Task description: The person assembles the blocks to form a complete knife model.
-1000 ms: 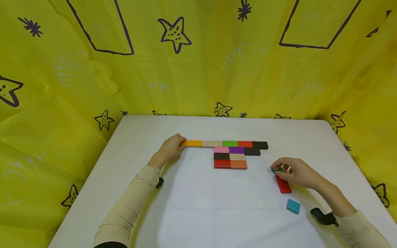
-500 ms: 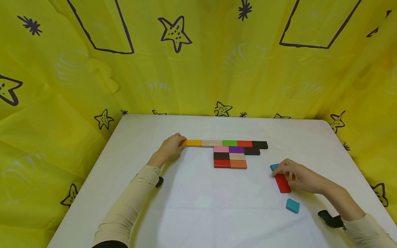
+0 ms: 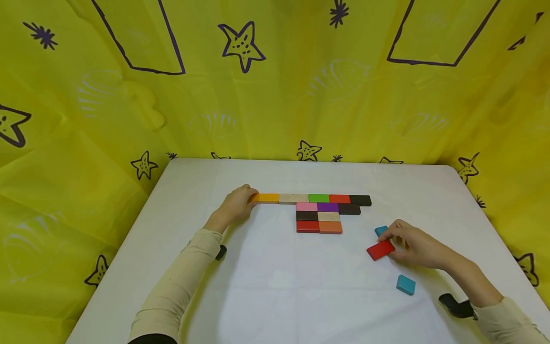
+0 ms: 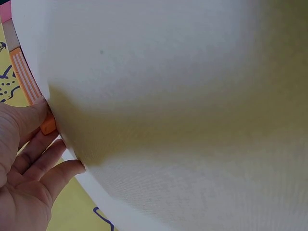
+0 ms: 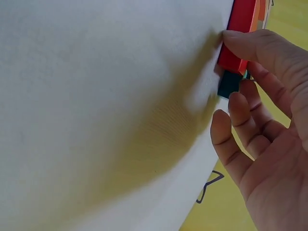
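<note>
At the left end of a row of flat blocks, my left hand (image 3: pixel 235 206) pinches the orange-yellow block (image 3: pixel 268 198) between thumb and index finger. White stripes mark that block's side in the left wrist view. Thumb and index finger of my right hand (image 3: pixel 417 246) pinch a red block (image 3: pixel 380 250), which lies slantwise. Just behind the red block is a blue block (image 3: pixel 380 231), partly covered by the fingers. In the right wrist view my thumb presses the red block's side, while the other fingers are loosely bent below.
A natural wood block (image 3: pixel 294 198), a green block (image 3: pixel 319 198), a red one and a black one continue the row. Shorter rows, with a pink block (image 3: pixel 307 207) and an orange block (image 3: pixel 330 227), adjoin it in front. Another blue block (image 3: pixel 406 284) lies nearer on the white table (image 3: pixel 301 306).
My right hand moved from the blue block to the red block and has turned the red block, its near end swinging left. The left hand stays on the orange-yellow block.
</note>
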The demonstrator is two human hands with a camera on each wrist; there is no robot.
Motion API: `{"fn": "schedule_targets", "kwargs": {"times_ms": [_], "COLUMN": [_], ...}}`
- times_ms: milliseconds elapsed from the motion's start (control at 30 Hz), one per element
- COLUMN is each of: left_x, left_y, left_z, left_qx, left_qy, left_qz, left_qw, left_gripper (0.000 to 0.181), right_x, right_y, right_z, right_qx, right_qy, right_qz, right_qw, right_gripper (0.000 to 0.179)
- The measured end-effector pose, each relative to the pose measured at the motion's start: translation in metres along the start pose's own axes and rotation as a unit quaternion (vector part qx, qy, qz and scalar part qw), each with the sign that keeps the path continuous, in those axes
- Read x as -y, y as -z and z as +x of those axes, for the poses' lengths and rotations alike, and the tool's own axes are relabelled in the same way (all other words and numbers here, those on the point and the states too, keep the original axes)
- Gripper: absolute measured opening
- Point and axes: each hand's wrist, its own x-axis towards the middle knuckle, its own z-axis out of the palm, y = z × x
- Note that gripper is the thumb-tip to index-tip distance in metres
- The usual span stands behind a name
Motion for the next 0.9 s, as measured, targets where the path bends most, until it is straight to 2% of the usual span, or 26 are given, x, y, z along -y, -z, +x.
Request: {"fn": "schedule_targets", "kwargs": {"times_ms": [133, 467, 900], "left_x": [0.001, 0.001, -0.001], "left_y": [-0.001, -0.002, 0.0], "left_z": [0.0, 0.0, 0.0], "left_qx": [0.001, -0.002, 0.002], "left_qy": [0.0, -0.002, 0.008], "left_qz": [-0.001, -0.002, -0.008], "left_qw": [1.0, 1.0, 0.9999], "left_gripper": [0.03, 0.029, 0.03], "right_x": [0.0, 0.0, 0.013], "right_y": [-0.003, -0.01, -0.009], "right_z": [-0.002, -0.003, 0.014], "right_qx": [-0.009, -0.031, -0.057], "right_qy": [-0.013, 0.002, -0.044], "right_qz": [-0.005, 0.016, -0.042], "right_qw": [0.9999, 0.9994, 0.9966], "right_gripper": [0.036, 0.037, 0.032]}}
